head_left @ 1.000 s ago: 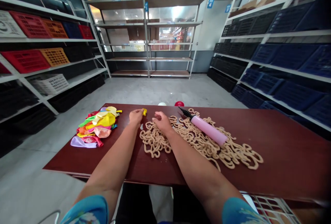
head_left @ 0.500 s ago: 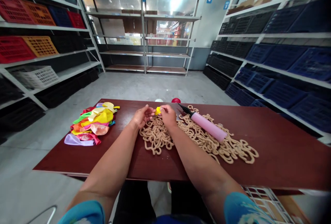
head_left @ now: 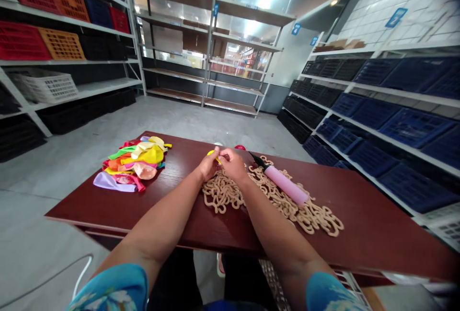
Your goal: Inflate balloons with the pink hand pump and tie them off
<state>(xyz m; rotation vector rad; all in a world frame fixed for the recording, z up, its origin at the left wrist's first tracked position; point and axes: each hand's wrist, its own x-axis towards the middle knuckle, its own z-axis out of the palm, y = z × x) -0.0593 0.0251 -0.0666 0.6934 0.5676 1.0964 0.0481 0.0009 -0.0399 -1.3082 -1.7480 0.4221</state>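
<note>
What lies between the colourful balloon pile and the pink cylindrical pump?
In the head view: reddish-brown tabletop, left hand, small yellow object, right hand, tan curly strands.

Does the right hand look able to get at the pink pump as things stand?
Likely yes. The pink pump lies uncovered atop the tan cords, just right of the right hand. That hand is at a small yellow piece with the left hand, so it may need freeing first.
</note>
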